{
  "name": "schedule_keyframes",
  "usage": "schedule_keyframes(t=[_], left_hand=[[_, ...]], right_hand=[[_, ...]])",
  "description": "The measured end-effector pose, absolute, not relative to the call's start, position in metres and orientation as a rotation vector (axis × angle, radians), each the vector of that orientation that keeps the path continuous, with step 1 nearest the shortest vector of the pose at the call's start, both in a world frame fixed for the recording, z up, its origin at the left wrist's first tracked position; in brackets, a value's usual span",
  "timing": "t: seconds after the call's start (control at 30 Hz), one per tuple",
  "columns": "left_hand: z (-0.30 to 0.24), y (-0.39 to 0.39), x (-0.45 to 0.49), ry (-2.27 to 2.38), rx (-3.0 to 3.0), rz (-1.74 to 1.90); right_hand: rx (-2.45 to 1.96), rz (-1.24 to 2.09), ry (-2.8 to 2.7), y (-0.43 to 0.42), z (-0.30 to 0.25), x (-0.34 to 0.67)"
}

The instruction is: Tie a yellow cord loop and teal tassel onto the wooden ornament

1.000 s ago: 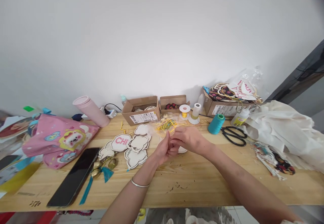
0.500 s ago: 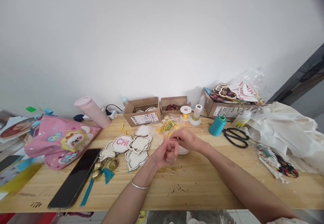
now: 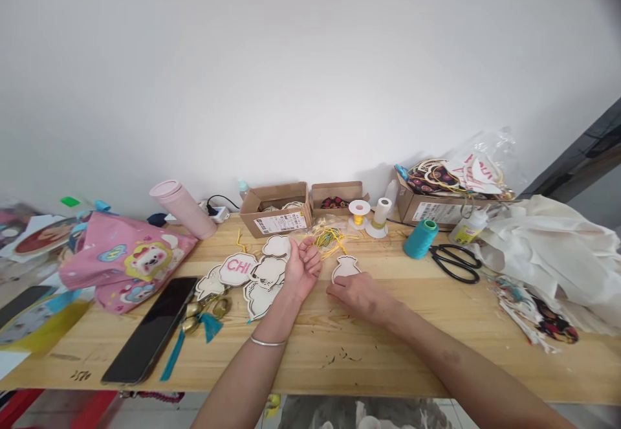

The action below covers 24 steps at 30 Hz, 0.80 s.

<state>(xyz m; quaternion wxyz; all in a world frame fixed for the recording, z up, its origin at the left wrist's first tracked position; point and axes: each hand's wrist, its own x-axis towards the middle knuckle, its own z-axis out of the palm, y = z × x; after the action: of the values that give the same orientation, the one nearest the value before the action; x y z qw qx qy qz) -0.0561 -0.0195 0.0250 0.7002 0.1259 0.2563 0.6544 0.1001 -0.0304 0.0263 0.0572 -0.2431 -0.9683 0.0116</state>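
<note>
Pine table (image 3: 388, 351), long and cluttered. One white cloth heap (image 3: 548, 254) at 3 o'clock of the hands, one pink bag (image 3: 126, 261) at 9. Three cardboard boxes (image 3: 279, 209) along the wall at 12. One black phone (image 3: 150, 329) at 8. Three thread spools (image 3: 420, 238): one teal, two white. Left hand (image 3: 301, 267) palm up, fingers loosely spread, nothing visible in it. Right hand (image 3: 356, 294) flat, palm down, open. One vase-shaped cutout (image 3: 346, 266) lies on the table just at its 12 o'clock.
</note>
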Motion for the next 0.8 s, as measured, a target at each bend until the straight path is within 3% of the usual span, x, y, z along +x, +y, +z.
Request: schedule_keyframes(t=[0.23, 0.6, 0.8], left_hand=[[0.014, -0.029, -0.040, 0.759, 0.525, 1.144], [0.019, -0.037, -0.030, 0.696, 0.672, 0.610], [0.026, -0.042, -0.036, 0.515, 0.798, 0.536]], right_hand=[[-0.698, -0.010, -2.799, -0.024, 0.046, 0.107], [-0.766, 0.238, -2.737, 0.006, 0.083, 0.100], [-0.568, 0.699, -2.578, 0.028, 0.063, 0.096]])
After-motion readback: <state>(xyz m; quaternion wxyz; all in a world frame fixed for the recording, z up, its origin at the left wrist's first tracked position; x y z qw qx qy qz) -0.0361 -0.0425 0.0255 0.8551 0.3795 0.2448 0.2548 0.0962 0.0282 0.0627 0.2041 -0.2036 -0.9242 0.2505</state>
